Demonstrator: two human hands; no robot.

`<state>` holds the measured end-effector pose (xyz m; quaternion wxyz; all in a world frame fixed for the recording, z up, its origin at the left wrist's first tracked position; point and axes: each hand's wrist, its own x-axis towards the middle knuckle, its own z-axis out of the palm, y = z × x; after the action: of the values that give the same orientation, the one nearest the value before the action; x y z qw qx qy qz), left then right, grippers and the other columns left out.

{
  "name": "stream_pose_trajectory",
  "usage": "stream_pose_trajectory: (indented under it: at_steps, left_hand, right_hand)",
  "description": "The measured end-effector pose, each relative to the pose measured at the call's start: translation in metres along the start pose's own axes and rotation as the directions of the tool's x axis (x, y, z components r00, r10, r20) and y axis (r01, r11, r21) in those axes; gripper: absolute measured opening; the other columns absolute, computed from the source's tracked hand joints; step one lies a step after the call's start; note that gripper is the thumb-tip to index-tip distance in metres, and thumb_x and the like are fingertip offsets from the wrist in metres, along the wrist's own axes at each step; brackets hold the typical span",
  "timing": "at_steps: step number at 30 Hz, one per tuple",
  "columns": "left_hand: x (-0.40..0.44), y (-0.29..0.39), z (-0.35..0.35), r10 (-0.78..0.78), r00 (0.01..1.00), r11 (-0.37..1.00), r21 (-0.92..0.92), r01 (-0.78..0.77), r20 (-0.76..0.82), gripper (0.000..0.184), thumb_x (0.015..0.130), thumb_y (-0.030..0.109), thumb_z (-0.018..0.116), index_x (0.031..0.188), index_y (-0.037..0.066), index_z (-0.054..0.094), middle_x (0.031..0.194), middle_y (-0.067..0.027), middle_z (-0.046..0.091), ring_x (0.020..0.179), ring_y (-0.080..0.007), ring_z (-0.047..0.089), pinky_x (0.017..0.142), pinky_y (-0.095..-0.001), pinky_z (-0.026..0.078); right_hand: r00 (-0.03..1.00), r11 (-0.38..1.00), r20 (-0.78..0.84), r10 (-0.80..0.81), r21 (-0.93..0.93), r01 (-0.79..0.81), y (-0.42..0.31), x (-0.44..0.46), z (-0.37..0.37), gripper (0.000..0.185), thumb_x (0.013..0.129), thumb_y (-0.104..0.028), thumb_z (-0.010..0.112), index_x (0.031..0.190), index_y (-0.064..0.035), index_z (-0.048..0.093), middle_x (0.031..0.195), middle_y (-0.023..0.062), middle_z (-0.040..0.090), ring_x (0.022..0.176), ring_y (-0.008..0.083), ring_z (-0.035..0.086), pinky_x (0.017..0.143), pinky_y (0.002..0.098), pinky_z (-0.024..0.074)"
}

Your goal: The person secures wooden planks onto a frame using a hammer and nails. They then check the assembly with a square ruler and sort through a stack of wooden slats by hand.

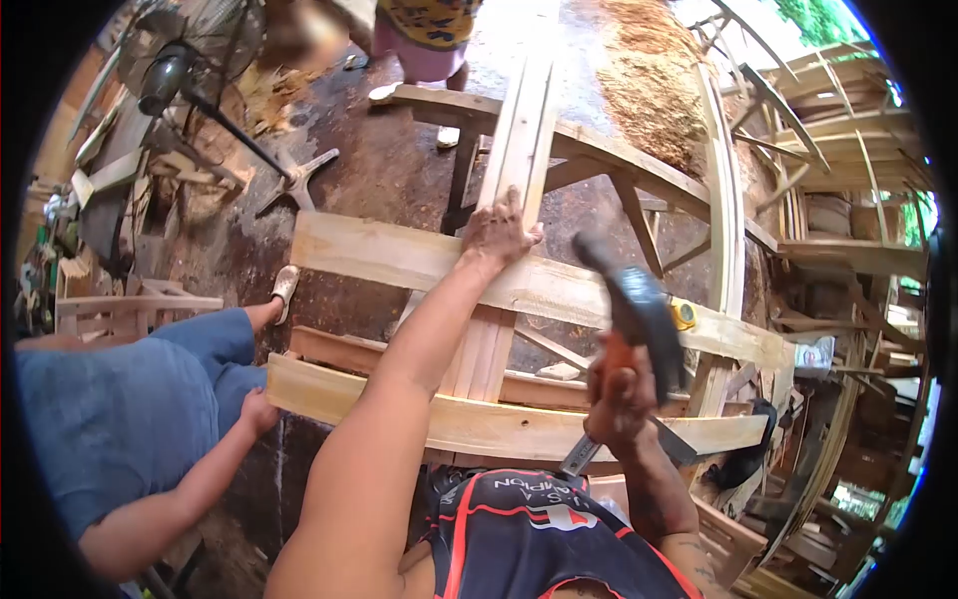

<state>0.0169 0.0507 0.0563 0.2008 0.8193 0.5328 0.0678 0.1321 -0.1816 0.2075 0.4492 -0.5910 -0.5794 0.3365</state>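
My left hand point(502, 232) lies on the joint of a pale wooden frame, its fingers spread over a long grooved beam point(519, 140) that runs away from me. Under my wrist a crosswise plank point(384, 248) meets that beam. In my right hand point(621, 394) is a hammer point(644, 309), gripped by its orange handle and raised above the frame; its dark head is blurred by motion. A nearer crosswise plank point(519, 424) lies close to my body. Beside my right wrist is a metal square point(581, 454), partly hidden.
A yellow tape measure point(683, 313) sits on the crosswise plank, right of the hammer. At left, a co-worker's hand point(259, 411) touches the nearer plank's end. A trestle point(639, 175) supports the beams. Beyond are a standing fan point(180, 80), a sawdust heap point(649, 80) and another person's legs.
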Motion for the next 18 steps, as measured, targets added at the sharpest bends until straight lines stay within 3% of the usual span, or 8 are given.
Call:
stream_pose_trajectory:
  at_steps: [4,5,7,8,9,10,14,18]
  left_hand:
    - [0.009,0.0,0.024,0.067,0.979,0.982,-0.16,-0.099,-0.193,0.072,0.078,0.049,0.064,0.127,-0.002,0.049,0.091,-0.0192,0.069,0.077,-0.0297,0.07,0.066,-0.0397,0.059]
    - [0.002,0.011,0.004,0.033,0.994,0.991,-0.126,-0.046,-0.105,0.07,0.08,0.045,0.064,0.127,-0.005,0.048,0.086,-0.0214,0.069,0.071,-0.0281,0.07,0.058,-0.0379,0.059]
    - [0.007,0.005,0.022,0.117,0.962,0.993,-0.002,-0.122,-0.246,0.07,0.081,0.043,0.066,0.127,-0.006,0.048,0.082,-0.0222,0.069,0.067,-0.0277,0.069,0.052,-0.0359,0.058]
    - [0.004,0.011,0.012,0.088,0.983,0.994,-0.048,-0.097,-0.162,0.07,0.08,0.043,0.067,0.127,-0.006,0.047,0.084,-0.0236,0.069,0.069,-0.0315,0.069,0.055,-0.0397,0.058]
    - [0.003,0.013,0.011,0.066,0.988,0.996,-0.052,-0.074,-0.138,0.074,0.08,0.046,0.066,0.13,-0.004,0.045,0.088,-0.0268,0.068,0.075,-0.0358,0.069,0.064,-0.0431,0.057]
    - [0.003,0.014,0.009,0.04,0.992,0.998,-0.046,-0.045,-0.117,0.078,0.079,0.049,0.065,0.134,-0.003,0.043,0.092,-0.0301,0.067,0.081,-0.0401,0.069,0.073,-0.0466,0.056]
    - [0.005,0.013,0.016,-0.002,0.99,0.998,-0.055,-0.006,-0.144,0.073,0.078,0.052,0.065,0.131,0.006,0.044,0.091,-0.0272,0.068,0.087,-0.0422,0.067,0.081,-0.0484,0.053]
    - [0.004,0.016,0.007,-0.041,0.994,0.999,0.01,0.042,-0.1,0.075,0.078,0.053,0.065,0.131,0.006,0.043,0.095,-0.029,0.067,0.09,-0.0435,0.067,0.082,-0.0496,0.053]
  right_hand:
    - [0.931,0.923,-0.019,0.364,-0.125,-0.364,0.034,-0.017,-0.02,0.03,0.1,-0.028,0.05,0.108,-0.0005,0.057,0.067,0.0147,0.054,0.058,0.0231,0.054,0.055,0.0369,0.0427]
    - [0.924,0.906,-0.121,0.362,-0.185,-0.38,0.049,-0.021,-0.037,0.028,0.096,-0.028,0.058,0.102,-0.0005,0.058,0.067,0.0147,0.056,0.058,0.0255,0.055,0.056,0.0372,0.0435]
    - [0.942,0.831,-0.276,0.191,-0.466,-0.305,0.072,-0.008,-0.085,0.036,0.09,-0.034,0.068,0.096,-0.0014,0.054,0.067,0.0149,0.059,0.058,0.0284,0.06,0.053,0.0408,0.0466]
    - [0.843,0.65,-0.409,0.35,-0.542,-0.533,0.071,0.006,-0.108,0.041,0.088,-0.039,0.069,0.092,-0.002,0.052,0.068,0.0147,0.06,0.059,0.0321,0.061,0.055,0.0435,0.0485]
    - [0.882,0.687,-0.399,0.25,-0.568,-0.452,0.086,0.013,-0.135,0.051,0.083,-0.046,0.071,0.092,-0.0012,0.05,0.075,0.0174,0.06,0.067,0.036,0.061,0.061,0.0473,0.0489]
    - [0.919,0.554,-0.371,0.135,-0.74,-0.381,0.103,0.021,-0.158,0.06,0.077,-0.053,0.074,0.092,0.0007,0.051,0.086,0.0208,0.056,0.076,0.0377,0.059,0.067,0.0495,0.0478]
    - [0.928,0.554,-0.314,0.201,-0.745,-0.372,0.156,0.014,-0.198,0.069,0.069,-0.052,0.08,0.099,0.0054,0.057,0.097,0.0185,0.055,0.088,0.0365,0.057,0.078,0.0438,0.0472]
    - [0.859,0.667,-0.329,0.391,-0.542,-0.511,0.187,-0.002,-0.178,0.039,0.076,-0.03,0.079,0.097,0.0004,0.066,0.1,0.0142,0.059,0.086,0.0269,0.061,0.078,0.0383,0.0494]
